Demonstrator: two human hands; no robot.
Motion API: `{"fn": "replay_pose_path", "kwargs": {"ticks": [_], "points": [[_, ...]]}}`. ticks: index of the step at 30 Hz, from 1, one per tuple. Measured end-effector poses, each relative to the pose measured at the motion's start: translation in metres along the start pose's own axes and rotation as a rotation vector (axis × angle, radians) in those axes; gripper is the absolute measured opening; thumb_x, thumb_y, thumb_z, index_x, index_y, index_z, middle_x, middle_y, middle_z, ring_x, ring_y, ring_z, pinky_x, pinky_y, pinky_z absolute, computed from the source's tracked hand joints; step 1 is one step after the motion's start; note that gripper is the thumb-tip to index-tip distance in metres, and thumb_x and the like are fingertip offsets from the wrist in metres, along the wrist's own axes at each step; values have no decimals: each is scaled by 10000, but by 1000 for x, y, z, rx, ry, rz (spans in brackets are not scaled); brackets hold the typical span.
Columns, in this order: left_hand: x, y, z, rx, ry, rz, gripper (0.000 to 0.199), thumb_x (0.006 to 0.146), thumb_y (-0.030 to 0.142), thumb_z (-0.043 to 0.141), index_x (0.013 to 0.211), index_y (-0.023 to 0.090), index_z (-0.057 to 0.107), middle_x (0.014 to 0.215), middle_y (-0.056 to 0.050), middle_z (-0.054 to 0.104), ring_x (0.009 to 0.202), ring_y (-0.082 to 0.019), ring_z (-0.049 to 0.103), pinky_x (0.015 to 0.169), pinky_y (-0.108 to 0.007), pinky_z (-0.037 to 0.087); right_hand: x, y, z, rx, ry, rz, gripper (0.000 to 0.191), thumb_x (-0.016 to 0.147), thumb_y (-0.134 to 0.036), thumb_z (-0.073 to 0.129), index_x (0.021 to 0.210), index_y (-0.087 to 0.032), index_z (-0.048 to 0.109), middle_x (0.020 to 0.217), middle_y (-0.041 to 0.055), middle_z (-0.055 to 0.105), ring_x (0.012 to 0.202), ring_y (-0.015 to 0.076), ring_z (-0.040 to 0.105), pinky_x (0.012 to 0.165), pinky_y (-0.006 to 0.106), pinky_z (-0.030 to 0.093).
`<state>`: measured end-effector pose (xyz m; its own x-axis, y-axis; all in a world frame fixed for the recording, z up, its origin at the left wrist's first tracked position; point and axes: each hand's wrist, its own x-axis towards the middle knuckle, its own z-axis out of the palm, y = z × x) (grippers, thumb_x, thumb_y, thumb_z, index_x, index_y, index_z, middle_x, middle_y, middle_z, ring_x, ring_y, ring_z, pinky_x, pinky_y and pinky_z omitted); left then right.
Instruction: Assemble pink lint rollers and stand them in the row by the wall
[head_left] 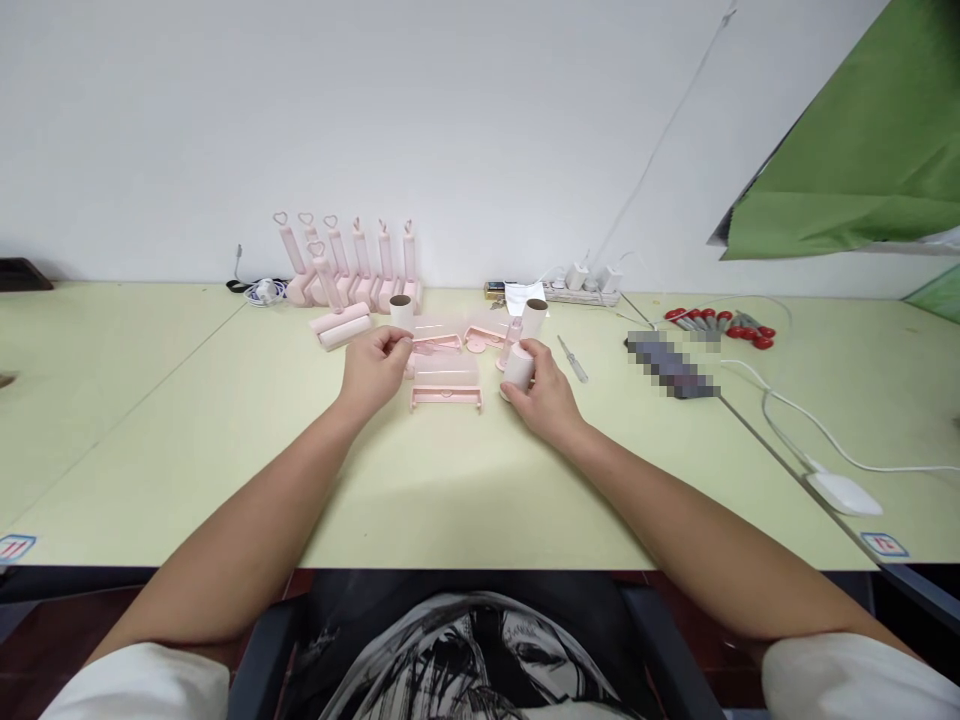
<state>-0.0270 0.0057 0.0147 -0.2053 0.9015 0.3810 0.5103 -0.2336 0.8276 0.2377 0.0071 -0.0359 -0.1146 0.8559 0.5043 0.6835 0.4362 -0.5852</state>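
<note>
My right hand [551, 398] is wrapped round a short white sticky-paper roll [518, 370] with a pink end, held tilted just above the table. My left hand [377, 368] has its fingers pinched together beside the pink parts; whatever they hold, if anything, is hidden. Between the hands lie a clear pinkish cover [445, 371] and a pink frame [447, 397] in front of it. Behind these are another pink frame [486, 338] and a translucent handle [513, 332]. One upright paper roll [401, 313] stands behind my left hand, another paper roll [534, 318] behind my right.
Several pink lint rollers [360, 255] with upright handles stand at the back left, near a lying pink-and-white roller [342, 326]. A screwdriver [573, 360] lies right of my right hand. Farther right are a blurred dark object [671, 365], red-handled tools [750, 330], a power strip [581, 295] and cables.
</note>
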Motion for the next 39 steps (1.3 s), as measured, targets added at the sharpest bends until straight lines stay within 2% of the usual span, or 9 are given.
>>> {"fn": "replay_pose_path", "kwargs": {"ticks": [6,10,13,16,19,23,25,30,39], "points": [[18,-15,-15,80,122,13,216,786,278,566,832,147,731,722,-22,680,670,-149,581,657,-256,453,1,-7,-7,49,69,-50,718,775,-301,659,1427,-248,362,1386,150,491,1249,314,522,987,529,474],[25,-22,-23,150,120,-2,229,791,294,571,860,147,732,745,-29,689,671,-152,585,658,-258,453,2,-11,-13,61,156,-108,754,788,-347,667,1451,-264,316,1431,150,432,1326,333,445,1058,577,406],[29,-29,-25,214,115,2,242,797,302,568,884,150,735,755,-30,699,663,-155,590,656,-258,450,3,-17,-20,56,268,-217,688,827,-351,635,1439,-265,332,1431,148,438,1349,343,422,1079,604,376],[31,-35,-25,279,94,-1,257,805,294,557,904,150,746,786,-44,720,677,-167,604,671,-264,455,1,-28,-28,57,372,-371,610,840,-309,623,1402,-275,388,1408,144,475,1339,342,442,1065,599,399],[29,-38,-21,356,-25,25,294,821,275,535,976,160,757,860,-61,748,733,-192,635,709,-278,465,-4,-42,-33,79,399,-532,524,831,-242,622,1331,-280,471,1317,133,567,1249,335,531,995,574,462],[20,-33,-13,494,-292,158,391,839,230,494,1152,211,729,1044,-73,755,886,-245,673,747,-304,468,-12,-56,-34,155,300,-661,348,832,-176,593,1165,-280,584,1083,85,698,1026,290,662,861,511,536],[16,-28,-10,601,-362,214,413,842,206,472,1169,220,723,1102,-86,740,942,-270,670,734,-316,459,-15,-59,-32,197,249,-687,301,832,-158,584,1109,-273,611,1011,71,720,951,267,686,816,484,553],[15,-23,-12,815,-433,239,381,829,173,447,1079,214,732,1001,-109,729,860,-278,662,625,-319,397,-17,-60,-28,219,220,-696,253,828,-128,581,1039,-251,644,926,60,733,864,241,698,771,451,554],[17,-19,-20,887,-518,241,260,794,210,477,927,234,700,922,-63,715,817,-247,631,572,-310,331,-16,-58,-27,217,245,-671,226,831,-93,570,994,-225,654,866,58,728,831,230,695,764,432,540]]}}
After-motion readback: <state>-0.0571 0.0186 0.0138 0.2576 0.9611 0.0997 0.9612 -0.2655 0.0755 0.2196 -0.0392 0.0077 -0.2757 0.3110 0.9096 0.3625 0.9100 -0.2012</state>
